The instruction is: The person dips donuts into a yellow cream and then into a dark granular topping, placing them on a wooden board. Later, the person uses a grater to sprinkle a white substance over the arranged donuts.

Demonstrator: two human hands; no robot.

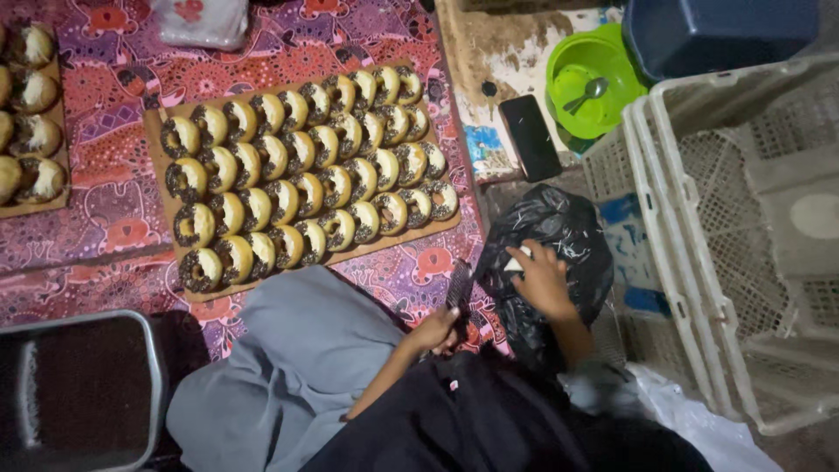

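The right hand is resting on top of a black bag, its fingers curled around a small white thing that is too small to make out. The left hand is sitting just left of the bag, its fingers closed on a dark flat tool that is pointing up along the bag's left edge. Left of the bag and beyond it, a board is lying on a patterned cloth, carrying four rows of chocolate-topped doughnuts. Farther left of the bag, at the frame edge, a second board is holding filled buns. Just above the bag a black phone is lying on the floor, and beyond it a green bowl is holding a spoon. Right of the bag, white crates are standing close against it. Below and left of the bag, a grey knee is showing beside a dark tray.
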